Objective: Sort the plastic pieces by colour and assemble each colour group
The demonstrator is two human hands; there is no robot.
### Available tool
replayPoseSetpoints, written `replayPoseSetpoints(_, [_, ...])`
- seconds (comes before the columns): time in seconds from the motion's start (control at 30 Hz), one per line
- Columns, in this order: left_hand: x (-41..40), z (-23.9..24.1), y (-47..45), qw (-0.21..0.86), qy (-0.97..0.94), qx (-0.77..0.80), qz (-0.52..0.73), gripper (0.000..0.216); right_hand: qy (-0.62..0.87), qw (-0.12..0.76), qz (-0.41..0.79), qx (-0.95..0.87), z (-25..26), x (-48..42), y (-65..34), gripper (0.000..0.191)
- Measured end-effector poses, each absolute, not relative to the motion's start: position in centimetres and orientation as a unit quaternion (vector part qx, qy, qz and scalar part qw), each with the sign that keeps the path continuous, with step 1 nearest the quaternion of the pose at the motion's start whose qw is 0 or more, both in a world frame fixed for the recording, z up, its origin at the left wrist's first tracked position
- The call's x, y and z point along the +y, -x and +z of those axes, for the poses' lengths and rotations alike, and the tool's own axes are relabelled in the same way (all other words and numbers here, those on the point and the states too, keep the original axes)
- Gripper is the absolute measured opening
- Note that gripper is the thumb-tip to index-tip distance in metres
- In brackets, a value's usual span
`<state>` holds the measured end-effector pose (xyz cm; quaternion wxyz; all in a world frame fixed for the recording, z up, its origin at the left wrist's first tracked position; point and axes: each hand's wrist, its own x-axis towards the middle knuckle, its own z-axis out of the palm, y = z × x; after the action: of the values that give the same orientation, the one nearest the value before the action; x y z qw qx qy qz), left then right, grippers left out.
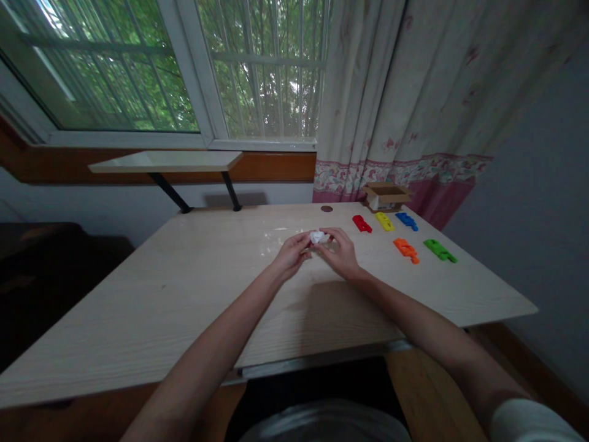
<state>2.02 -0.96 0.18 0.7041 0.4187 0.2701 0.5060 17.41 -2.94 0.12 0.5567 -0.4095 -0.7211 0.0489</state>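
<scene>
Both hands meet over the middle of the pale wooden table [184, 294]. My left hand [291, 255] and my right hand [343, 252] pinch a small white piece [318, 236] between their fingertips, just above the tabletop. To the right of my right hand lie several coloured flat pieces: a red piece [362, 224], a yellow piece [384, 221], a blue piece [407, 221], an orange piece [406, 250] and a green piece [440, 250].
A small open cardboard box [385, 196] stands at the table's far right edge by the curtain [414, 92]. A dark round spot [326, 209] marks the tabletop near it. A narrow shelf [165, 161] sits under the window behind the table.
</scene>
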Motion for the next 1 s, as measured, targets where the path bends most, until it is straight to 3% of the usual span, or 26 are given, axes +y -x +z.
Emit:
replayPoseSetpoints(0.5, [-1.6,1.0,-1.9,0.72,-0.404,0.266,0.497,0.03,0.405,0.552,0.043,-0.728,0.4,-2.8,-17.7,0.033])
replayPoseSetpoints(0.83, [-1.6,1.5,-1.9,0.716,-0.381,0.261,0.524,0.026,0.388,0.592,0.327,-0.626,-1.3,-0.9,-17.4,0.041])
replayPoseSetpoints(1.0, [-1.7,1.5,-1.9,0.716,-0.388,0.256,0.52,0.03,0.371,0.581,0.41,-0.597,-1.9,-0.6,-17.2,0.045])
